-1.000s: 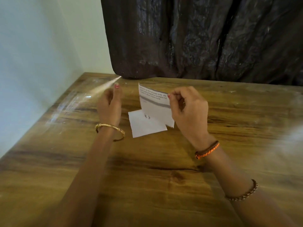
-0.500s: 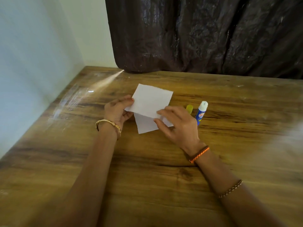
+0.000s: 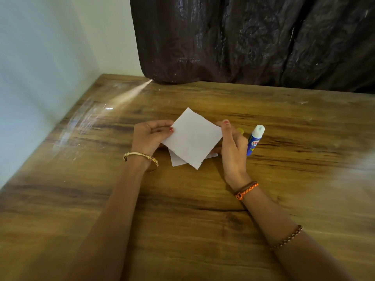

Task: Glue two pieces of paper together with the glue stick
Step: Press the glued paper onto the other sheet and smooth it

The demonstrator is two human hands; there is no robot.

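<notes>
- Your left hand (image 3: 149, 136) & right hand (image 3: 231, 147) both pinch the upper paper (image 3: 192, 136), held skewed over the lower paper (image 3: 178, 160) on the table (image 3: 182, 220).
- Press now w/o squaring: edges likely bond crooked.
- Glue stick (image 3: 254, 141) stands uncapped just right of your hand; an elbow nudge could tip it.

Two pieces of white paper: an upper sheet (image 3: 191, 136) and a lower sheet (image 3: 177, 160) mostly hidden beneath it. One glue stick (image 3: 254, 141) stands at right, with one yellow cap (image 3: 240, 130) beside it. Two hands, left (image 3: 149, 136) and right (image 3: 233, 148). Three bracelets: one gold bangle (image 3: 142, 157) and two braided bands (image 3: 246, 189) (image 3: 288, 237). One tabletop (image 3: 182, 230) and one dark curtain (image 3: 253, 37).
</notes>
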